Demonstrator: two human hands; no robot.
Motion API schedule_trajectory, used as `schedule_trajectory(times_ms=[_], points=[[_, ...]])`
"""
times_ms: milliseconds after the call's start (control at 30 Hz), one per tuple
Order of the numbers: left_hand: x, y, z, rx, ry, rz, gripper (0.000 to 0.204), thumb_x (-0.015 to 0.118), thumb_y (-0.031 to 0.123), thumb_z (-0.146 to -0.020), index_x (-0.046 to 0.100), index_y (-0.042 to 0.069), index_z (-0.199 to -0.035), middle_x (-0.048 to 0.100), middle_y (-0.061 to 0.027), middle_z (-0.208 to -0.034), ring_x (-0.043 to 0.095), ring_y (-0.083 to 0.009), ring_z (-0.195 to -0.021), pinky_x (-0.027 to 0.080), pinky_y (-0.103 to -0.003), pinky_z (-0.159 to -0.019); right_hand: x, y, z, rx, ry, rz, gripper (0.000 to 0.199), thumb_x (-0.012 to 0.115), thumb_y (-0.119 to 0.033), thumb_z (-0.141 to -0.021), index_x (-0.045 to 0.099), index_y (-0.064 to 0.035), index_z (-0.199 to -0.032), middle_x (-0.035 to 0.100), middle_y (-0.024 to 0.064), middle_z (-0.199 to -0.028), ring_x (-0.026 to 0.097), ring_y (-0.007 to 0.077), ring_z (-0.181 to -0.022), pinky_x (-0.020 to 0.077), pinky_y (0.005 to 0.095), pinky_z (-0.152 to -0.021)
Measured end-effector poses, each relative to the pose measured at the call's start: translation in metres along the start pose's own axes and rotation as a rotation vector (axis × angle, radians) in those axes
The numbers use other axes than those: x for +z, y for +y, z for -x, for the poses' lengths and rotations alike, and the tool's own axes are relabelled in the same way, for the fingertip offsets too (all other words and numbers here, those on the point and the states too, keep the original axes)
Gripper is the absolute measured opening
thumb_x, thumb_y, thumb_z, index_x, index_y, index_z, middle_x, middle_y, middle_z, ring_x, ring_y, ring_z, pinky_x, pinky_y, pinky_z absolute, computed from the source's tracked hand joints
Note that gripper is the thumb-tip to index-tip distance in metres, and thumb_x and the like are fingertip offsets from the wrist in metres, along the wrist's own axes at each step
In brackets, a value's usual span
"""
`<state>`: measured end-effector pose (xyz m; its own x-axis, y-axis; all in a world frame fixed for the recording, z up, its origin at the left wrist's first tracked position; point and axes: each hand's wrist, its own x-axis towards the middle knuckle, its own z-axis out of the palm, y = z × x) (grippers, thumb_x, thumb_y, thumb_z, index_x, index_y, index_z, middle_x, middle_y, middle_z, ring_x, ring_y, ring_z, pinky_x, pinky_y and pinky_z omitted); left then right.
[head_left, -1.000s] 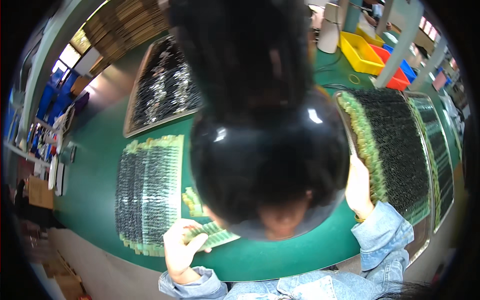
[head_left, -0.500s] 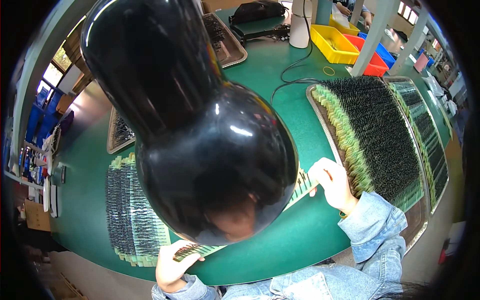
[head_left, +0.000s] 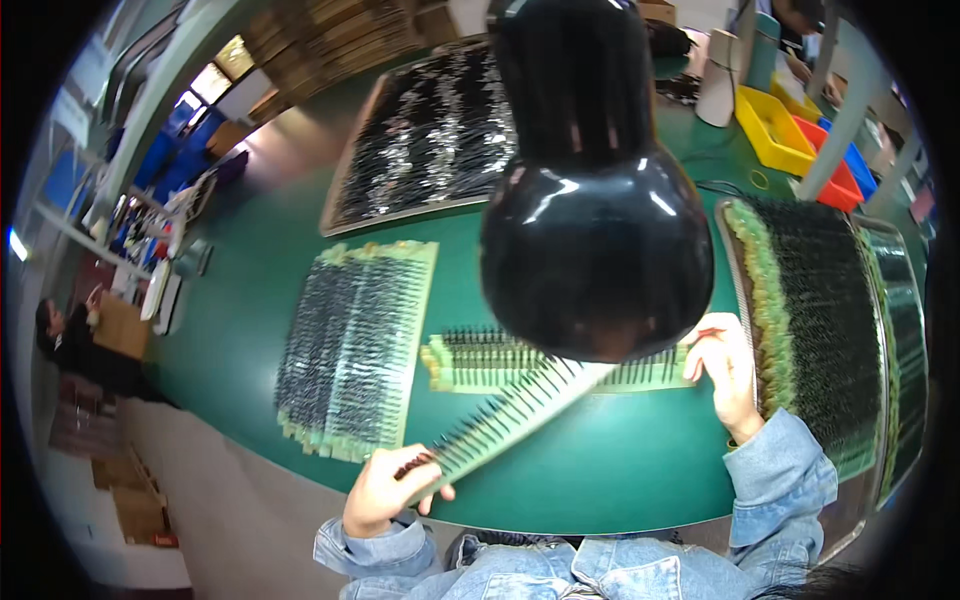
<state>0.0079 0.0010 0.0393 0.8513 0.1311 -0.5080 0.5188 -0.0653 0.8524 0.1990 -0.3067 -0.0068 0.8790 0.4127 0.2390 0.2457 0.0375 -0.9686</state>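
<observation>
My left hand [head_left: 392, 488] pinches the near end of a pale green strip [head_left: 520, 418] set with a row of thin dark pins. That strip slants up to the right, its far end disappearing behind a glossy black lamp head [head_left: 597, 255]. Behind it, a short stack of similar strips [head_left: 462, 362] lies crosswise, partly covered by the strip and lamp. At the stack's right end, my right hand [head_left: 724, 372] has its fingers bent and closed on the strip edge. A larger pile of pinned strips [head_left: 350, 345] lies on the green table [head_left: 590, 470] to the left.
A tray of dark, shiny parts [head_left: 425, 135] stands at the back. Trays heaped with pinned strips [head_left: 825, 330] line the right side. Yellow [head_left: 772, 135] and red bins [head_left: 838, 183] sit at the back right, near a white cylinder [head_left: 717, 80]. Other people are in the background.
My view has shifted, so the lamp appears smaller and farther right. The held strip now slants from my left hand alone; my right hand is at the crosswise stack, which has come into view.
</observation>
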Motion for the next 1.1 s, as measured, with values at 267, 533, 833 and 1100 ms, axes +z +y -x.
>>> schedule_trajectory(times_ms=[267, 533, 833, 1100], points=[[-0.006, -0.055, -0.035, 0.45, 0.91, -0.677, 0.015, 0.053, 0.01, -0.074, 0.051, -0.003, -0.066, 0.049, -0.0108, -0.067, 0.047, -0.0256, -0.064, 0.035, -0.033, -0.058, 0.007, 0.005, -0.002, 0.055, -0.027, -0.071, 0.019, 0.042, -0.012, -0.081, 0.043, -0.0009, -0.097, 0.049, 0.0065, -0.083, 0.048, 0.0076, -0.056, 0.0375, 0.0181, -0.052], [-0.011, -0.055, -0.045, 0.417, 1.091, -0.944, 0.013, 0.056, 0.015, -0.073, 0.053, 0.002, -0.075, 0.054, -0.0101, -0.066, 0.05, -0.0254, -0.064, 0.033, -0.035, -0.062, 0.007, -0.004, -0.002, 0.101, -0.058, -0.055, 0.012, 0.046, -0.007, -0.078, 0.048, -0.0017, -0.088, 0.051, 0.0047, -0.079, 0.048, 0.0067, -0.057, 0.0371, 0.0181, -0.052], [-0.035, -0.059, -0.046, 0.308, 1.254, -1.003, 0.016, 0.058, 0.013, -0.07, 0.053, 0.0, -0.077, 0.055, -0.0148, -0.068, 0.051, -0.029, -0.065, 0.034, -0.036, -0.064, 0.005, -0.002, -0.001, 0.101, -0.094, -0.046, 0.009, 0.049, -0.002, -0.076, 0.049, -0.0006, -0.085, 0.05, 0.0038, -0.077, 0.047, 0.0068, -0.06, 0.0408, 0.0194, -0.056], [-0.057, -0.069, -0.057, 0.244, 1.322, -1.023, 0.019, 0.058, 0.015, -0.07, 0.052, 0.001, -0.081, 0.057, -0.0157, -0.073, 0.053, -0.0304, -0.068, 0.036, -0.036, -0.067, 0.003, 0.001, 0.001, 0.076, -0.089, 0.011, 0.007, 0.051, -0.002, -0.075, 0.051, -0.0004, -0.081, 0.05, 0.0031, -0.073, 0.048, 0.0068, -0.06, 0.0413, 0.0192, -0.055]])
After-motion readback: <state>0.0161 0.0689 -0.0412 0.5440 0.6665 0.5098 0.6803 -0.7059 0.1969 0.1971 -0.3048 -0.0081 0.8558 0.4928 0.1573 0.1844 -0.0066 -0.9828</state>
